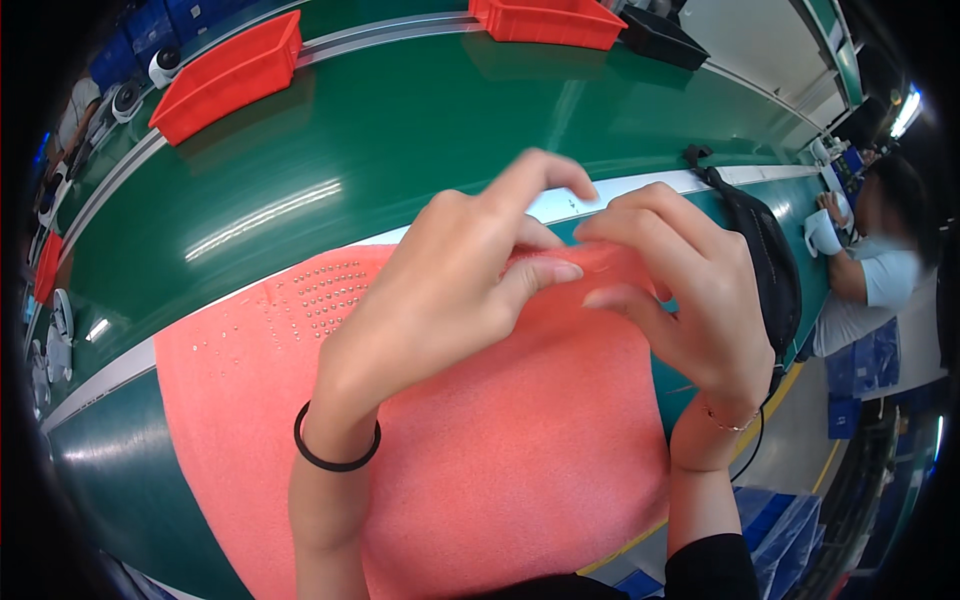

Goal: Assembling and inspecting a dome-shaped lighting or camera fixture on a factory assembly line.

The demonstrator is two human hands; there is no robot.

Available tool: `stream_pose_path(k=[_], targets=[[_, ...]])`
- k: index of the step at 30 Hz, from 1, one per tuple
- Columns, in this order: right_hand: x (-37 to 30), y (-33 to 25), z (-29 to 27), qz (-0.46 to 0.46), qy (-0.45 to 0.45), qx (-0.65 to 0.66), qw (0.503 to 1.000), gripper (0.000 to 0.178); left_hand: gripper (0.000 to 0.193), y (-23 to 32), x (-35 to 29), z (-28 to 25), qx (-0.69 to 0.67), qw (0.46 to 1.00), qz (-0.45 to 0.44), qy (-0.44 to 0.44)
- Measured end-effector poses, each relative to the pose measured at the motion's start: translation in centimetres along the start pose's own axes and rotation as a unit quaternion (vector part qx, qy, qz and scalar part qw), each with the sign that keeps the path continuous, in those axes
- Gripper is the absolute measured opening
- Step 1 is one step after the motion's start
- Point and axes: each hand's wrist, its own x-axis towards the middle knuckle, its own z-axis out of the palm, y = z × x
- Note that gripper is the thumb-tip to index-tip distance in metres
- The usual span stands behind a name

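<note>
A pink towel-like cloth (pixel 510 440) lies across the near edge of the green work surface. Its far right edge is bunched up between my two hands. My left hand (pixel 430 270) reaches over the cloth, its thumb lying along the fold with a finger behind it and the forefinger lifted clear, slightly blurred. Facing it, my right hand (pixel 680 275) curls its fingers over the same edge, thumb underneath. Anything small inside the fold is hidden. Left of my left hand, many small shiny metal pieces (pixel 330 300) sit on the cloth, partly in neat rows, others scattered.
Beyond a pale metal strip runs a glossy green belt (pixel 400 130). Red bins (pixel 230 80) and a black bin (pixel 662 38) stand along its far side. A black bag (pixel 765 250) lies right of my right hand. Another person (pixel 870 270) works at the far right.
</note>
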Motion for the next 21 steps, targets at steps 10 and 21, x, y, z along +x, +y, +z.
stream_pose_path(k=[10, 21], targets=[[0.2, 1.4, -0.3, -0.044, 0.014, -0.033, 0.998, 0.026, 0.051, 0.3, 0.0, -0.3, -0.016, 0.999, -0.044, 0.01], [0.4, 1.8, 1.1, 0.031, 0.015, 0.12, 0.992, 0.018, 0.053, 0.1, 0.0, -0.2, -0.013, 0.999, -0.044, 0.012]])
